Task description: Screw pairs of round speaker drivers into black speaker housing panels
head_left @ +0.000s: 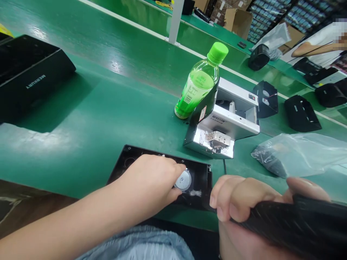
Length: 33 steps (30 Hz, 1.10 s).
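Note:
A shallow black housing [202, 202] lies at the front edge of the bench, with its inside facing up. My left hand [154, 177] reaches over it, thumb and fingers closed around a round silver speaker [183, 180] inside the housing. The fingertips on the far side of the speaker are partly hidden. At the housing's right end, my right hand [246, 198] is wrapped around a black hand tool [295, 224] with a ridged grip. The tool's working end is hidden by my fingers, so its exact kind cannot be made out.
A silver-and-black dispenser machine [227, 122] stands beyond the housing, beside a green-capped bottle [199, 83]. A clear plastic bag [300, 153] lies to the right. A large black speaker casing [35, 79] sits at left. More black casings [302, 113] and a co-worker's arm [311, 48] are further back.

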Available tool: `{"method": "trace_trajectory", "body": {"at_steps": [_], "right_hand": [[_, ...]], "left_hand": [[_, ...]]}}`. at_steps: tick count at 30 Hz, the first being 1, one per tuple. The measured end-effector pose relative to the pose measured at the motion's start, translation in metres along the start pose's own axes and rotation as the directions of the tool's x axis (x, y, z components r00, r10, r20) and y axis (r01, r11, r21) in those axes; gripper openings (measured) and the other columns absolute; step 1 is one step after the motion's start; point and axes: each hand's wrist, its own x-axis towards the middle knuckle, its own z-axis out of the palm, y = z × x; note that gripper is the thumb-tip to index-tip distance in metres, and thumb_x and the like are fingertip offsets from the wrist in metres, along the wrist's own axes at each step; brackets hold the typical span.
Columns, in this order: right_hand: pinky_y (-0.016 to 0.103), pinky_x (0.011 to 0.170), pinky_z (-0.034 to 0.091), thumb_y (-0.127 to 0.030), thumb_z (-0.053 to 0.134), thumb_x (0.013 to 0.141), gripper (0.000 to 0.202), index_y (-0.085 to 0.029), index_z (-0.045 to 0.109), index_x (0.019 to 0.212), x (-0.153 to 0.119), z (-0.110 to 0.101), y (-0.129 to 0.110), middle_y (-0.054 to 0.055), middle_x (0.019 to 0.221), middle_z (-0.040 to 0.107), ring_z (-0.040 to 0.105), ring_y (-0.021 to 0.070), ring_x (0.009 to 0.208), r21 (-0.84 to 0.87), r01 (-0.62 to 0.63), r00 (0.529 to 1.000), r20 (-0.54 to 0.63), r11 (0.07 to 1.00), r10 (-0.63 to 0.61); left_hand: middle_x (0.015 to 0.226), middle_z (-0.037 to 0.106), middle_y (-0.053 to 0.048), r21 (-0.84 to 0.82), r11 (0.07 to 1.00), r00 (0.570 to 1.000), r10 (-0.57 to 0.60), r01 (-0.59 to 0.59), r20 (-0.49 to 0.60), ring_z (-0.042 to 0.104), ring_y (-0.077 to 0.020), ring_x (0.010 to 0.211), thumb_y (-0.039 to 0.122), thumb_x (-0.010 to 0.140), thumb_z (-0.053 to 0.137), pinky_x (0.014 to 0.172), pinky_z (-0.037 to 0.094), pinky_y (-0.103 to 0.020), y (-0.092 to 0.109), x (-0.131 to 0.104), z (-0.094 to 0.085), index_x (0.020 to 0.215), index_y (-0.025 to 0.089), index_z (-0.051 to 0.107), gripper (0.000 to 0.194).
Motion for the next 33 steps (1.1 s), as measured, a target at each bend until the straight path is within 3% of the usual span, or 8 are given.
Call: {"method": "trace_trajectory", "body": {"at_steps": [2, 5, 9, 12, 18, 25, 30, 33], "right_hand": [[0.050, 0.062, 0.056, -0.048, 0.063, 0.104, 0.020, -0.045, 0.065, 0.124, -0.008, 0.005, 0.006, -0.002, 0.067, 0.067, 0.065, 0.0265, 0.056, 0.032, 0.064, 0.996, -0.066, 0.997, -0.062], [0.044, 0.053, 0.053, -0.049, 0.055, 0.107, 0.027, -0.046, 0.063, 0.132, -0.015, 0.019, 0.009, 0.001, 0.070, 0.068, 0.064, 0.0268, 0.055, 0.087, 0.127, 0.988, -0.099, 0.988, -0.119], [0.039, 0.052, 0.054, -0.026, 0.053, 0.105, 0.023, -0.036, 0.073, 0.107, -0.013, 0.033, 0.005, -0.001, 0.066, 0.067, 0.064, 0.0221, 0.054, 0.094, 0.170, 0.985, -0.024, 0.981, -0.169], [0.040, 0.053, 0.056, -0.026, 0.046, 0.106, 0.035, -0.026, 0.069, 0.080, -0.011, 0.032, 0.002, 0.001, 0.062, 0.067, 0.066, 0.0219, 0.054, 0.040, 0.134, 0.983, 0.117, 0.990, -0.138], [0.041, 0.054, 0.057, -0.028, 0.046, 0.106, 0.039, -0.039, 0.075, 0.129, -0.012, 0.031, 0.006, 0.000, 0.064, 0.070, 0.067, 0.0235, 0.054, 0.036, 0.298, 0.946, 0.118, 0.954, -0.300], [0.040, 0.052, 0.058, -0.026, 0.048, 0.107, 0.035, -0.037, 0.079, 0.120, -0.015, 0.036, 0.011, 0.001, 0.065, 0.070, 0.066, 0.0227, 0.053, 0.062, 0.264, 0.961, 0.071, 0.962, -0.268], [0.040, 0.052, 0.056, -0.037, 0.046, 0.110, 0.036, -0.039, 0.069, 0.138, -0.012, 0.040, 0.009, 0.000, 0.068, 0.070, 0.063, 0.0218, 0.051, 0.054, 0.307, 0.948, 0.073, 0.950, -0.310], [0.040, 0.053, 0.055, -0.038, 0.051, 0.109, 0.032, -0.042, 0.066, 0.138, 0.005, 0.031, -0.010, -0.003, 0.065, 0.064, 0.056, 0.0201, 0.046, -0.017, 0.284, 0.955, -0.083, 0.959, -0.284]], "left_hand": [[0.115, 0.084, -0.005, 0.003, 1.000, 1.000, -0.001, 0.001, 0.004, 0.081, -0.0343, 0.101, 0.038, 0.093, 0.077, 0.080, 0.060, -0.042, 0.000, 0.000, 0.001, 0.124, 0.028, 0.077, 0.032], [0.117, 0.084, -0.005, 0.005, 1.000, 1.000, 0.012, -0.012, 0.000, 0.081, -0.0329, 0.101, 0.039, 0.094, 0.077, 0.080, 0.060, -0.040, -0.001, -0.002, 0.004, 0.125, 0.029, 0.076, 0.033], [0.126, 0.082, -0.005, 0.003, 0.999, 0.999, 0.041, -0.041, -0.024, 0.080, -0.0325, 0.105, 0.039, 0.093, 0.079, 0.082, 0.061, -0.041, -0.001, -0.006, 0.009, 0.132, 0.028, 0.073, 0.041], [0.126, 0.082, -0.005, -0.001, 0.999, 0.999, 0.044, -0.044, -0.029, 0.080, -0.0326, 0.106, 0.038, 0.094, 0.079, 0.082, 0.062, -0.042, -0.001, -0.009, 0.010, 0.135, 0.026, 0.072, 0.043], [0.122, 0.083, -0.004, 0.002, 0.999, 0.997, 0.054, -0.054, -0.051, 0.080, -0.0314, 0.103, 0.036, 0.093, 0.079, 0.080, 0.061, -0.041, 0.000, -0.008, 0.011, 0.129, 0.026, 0.074, 0.038], [0.123, 0.081, -0.004, 0.006, 0.998, 0.994, 0.068, -0.068, -0.083, 0.080, -0.0312, 0.097, 0.034, 0.094, 0.078, 0.078, 0.063, -0.045, -0.001, -0.012, 0.015, 0.132, 0.025, 0.074, 0.039], [0.126, 0.081, -0.007, 0.003, 0.999, 0.998, 0.055, -0.054, -0.040, 0.080, -0.0332, 0.103, 0.030, 0.096, 0.076, 0.085, 0.065, -0.048, -0.001, -0.014, 0.010, 0.137, 0.024, 0.071, 0.041], [0.130, 0.080, -0.010, 0.021, 0.999, 0.999, 0.047, -0.047, 0.006, 0.079, -0.0356, 0.108, 0.029, 0.098, 0.072, 0.091, 0.065, -0.052, 0.001, -0.013, 0.005, 0.140, 0.022, 0.070, 0.042]]}}
